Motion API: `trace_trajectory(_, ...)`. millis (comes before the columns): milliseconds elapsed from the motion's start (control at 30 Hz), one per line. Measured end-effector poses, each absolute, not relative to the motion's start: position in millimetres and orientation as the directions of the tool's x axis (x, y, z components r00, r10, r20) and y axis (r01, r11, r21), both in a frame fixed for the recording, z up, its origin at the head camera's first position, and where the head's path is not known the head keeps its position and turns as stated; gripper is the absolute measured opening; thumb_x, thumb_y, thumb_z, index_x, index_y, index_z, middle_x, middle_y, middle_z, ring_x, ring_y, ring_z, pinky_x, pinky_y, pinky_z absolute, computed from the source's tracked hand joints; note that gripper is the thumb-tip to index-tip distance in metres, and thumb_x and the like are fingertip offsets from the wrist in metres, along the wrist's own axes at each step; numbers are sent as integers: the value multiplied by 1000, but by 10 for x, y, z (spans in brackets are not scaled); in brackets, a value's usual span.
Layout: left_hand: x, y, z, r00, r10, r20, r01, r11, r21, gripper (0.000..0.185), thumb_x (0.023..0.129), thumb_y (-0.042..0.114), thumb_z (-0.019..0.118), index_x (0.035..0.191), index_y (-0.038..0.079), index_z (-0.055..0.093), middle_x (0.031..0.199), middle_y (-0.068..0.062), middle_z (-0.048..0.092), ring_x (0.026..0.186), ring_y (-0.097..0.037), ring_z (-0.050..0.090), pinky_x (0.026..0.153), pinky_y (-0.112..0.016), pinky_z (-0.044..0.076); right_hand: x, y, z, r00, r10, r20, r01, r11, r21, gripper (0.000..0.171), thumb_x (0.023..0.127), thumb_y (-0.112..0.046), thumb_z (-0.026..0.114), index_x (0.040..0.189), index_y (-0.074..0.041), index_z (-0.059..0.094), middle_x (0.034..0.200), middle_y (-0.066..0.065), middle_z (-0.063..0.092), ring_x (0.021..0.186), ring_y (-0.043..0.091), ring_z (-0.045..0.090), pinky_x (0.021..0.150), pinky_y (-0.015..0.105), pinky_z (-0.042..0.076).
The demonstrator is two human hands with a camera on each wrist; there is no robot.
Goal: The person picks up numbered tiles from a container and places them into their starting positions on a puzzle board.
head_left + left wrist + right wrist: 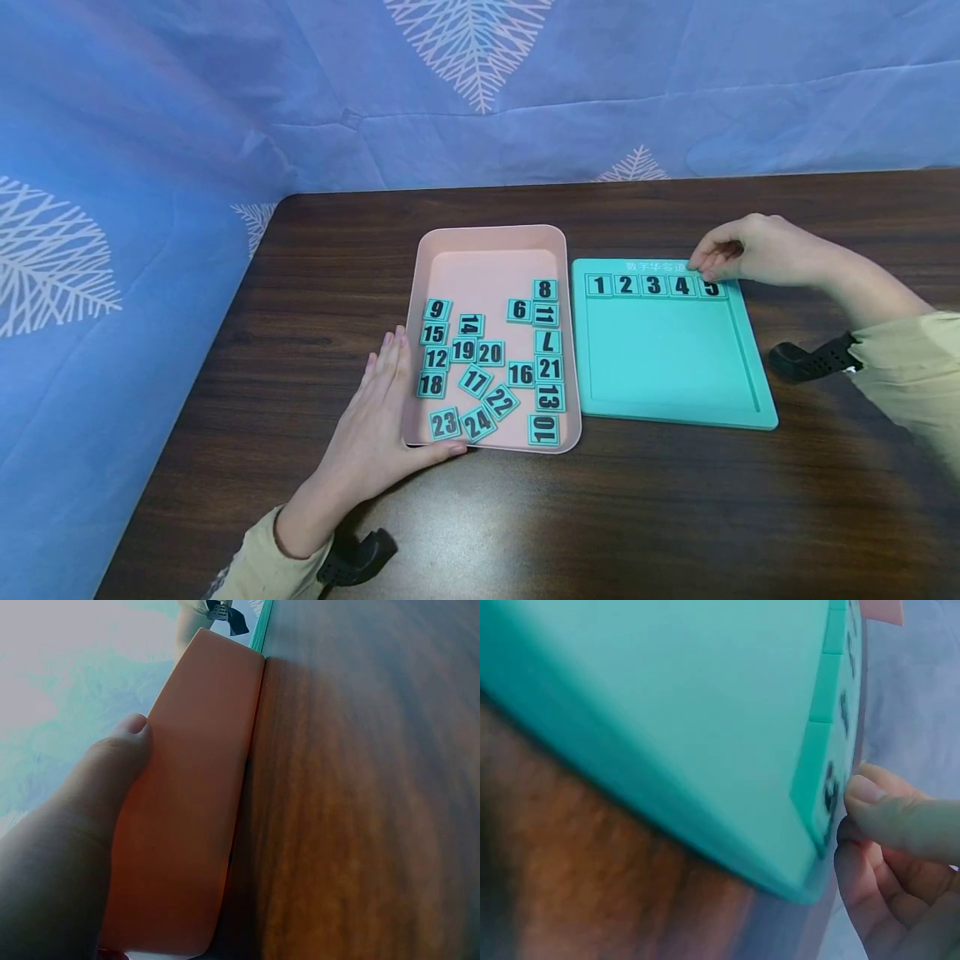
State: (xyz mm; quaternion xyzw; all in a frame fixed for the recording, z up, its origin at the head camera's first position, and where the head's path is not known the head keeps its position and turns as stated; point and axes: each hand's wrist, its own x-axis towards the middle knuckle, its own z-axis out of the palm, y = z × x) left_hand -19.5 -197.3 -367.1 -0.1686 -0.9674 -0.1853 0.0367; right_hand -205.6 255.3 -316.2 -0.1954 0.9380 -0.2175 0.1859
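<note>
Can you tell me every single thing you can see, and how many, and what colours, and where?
Table: one, dark brown, lower part of the head view
Cloth: blue with white leaf prints, behind and left of the table
Tray: one, pink, on the table
Tray tiles: nineteen, turquoise with black numbers, in the tray
Board: one, turquoise, right of the tray
Board tiles: five, turquoise with black 1 to 5, along the board's far side
Wrist straps: two, black, one by each wrist
Sleeves: two, pale yellow-green, on the arms
Left hand: one, bare, against the tray
Right hand: one, bare, at the 5 tile
</note>
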Motion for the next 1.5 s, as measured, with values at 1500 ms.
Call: trace_trajectory(1500,-188,-1976,-3660,-944,309,115,330,875,354,127,68,80,60,153,8,-2,160,-9,1,146,-23,2,117,-42,10,-1940,655,-3158,-591,-806,-33,-608,472,-639,20,80,2,73,100,1,68,85,7,60,76,19,51,70,33,48)
